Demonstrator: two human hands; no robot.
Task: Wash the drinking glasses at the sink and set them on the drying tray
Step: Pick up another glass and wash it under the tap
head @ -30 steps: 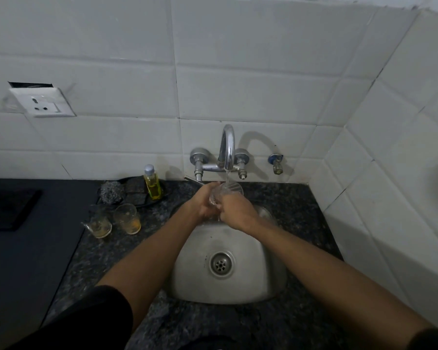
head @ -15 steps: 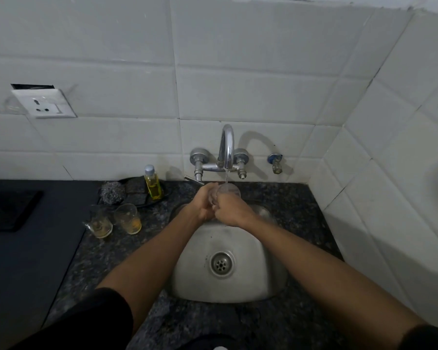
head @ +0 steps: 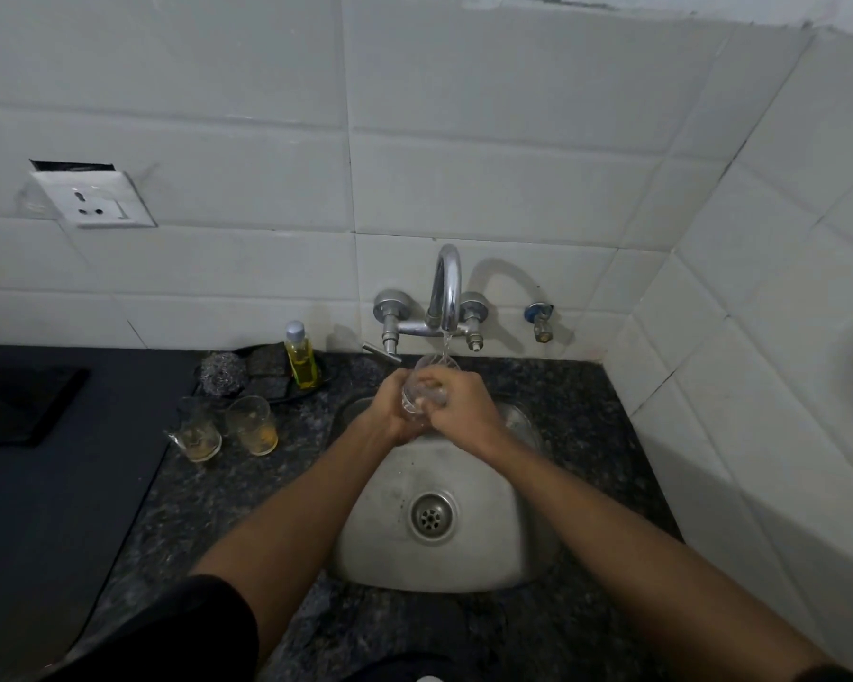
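Glass under running tap, above sink.
Gripped by left hand and right hand; two dirty glasses at nine o'clock on bench.

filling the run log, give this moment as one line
stage: rinsing | both hands: left hand, right hand hold clear drinking glass under running chrome tap | waiting: two dirty glasses
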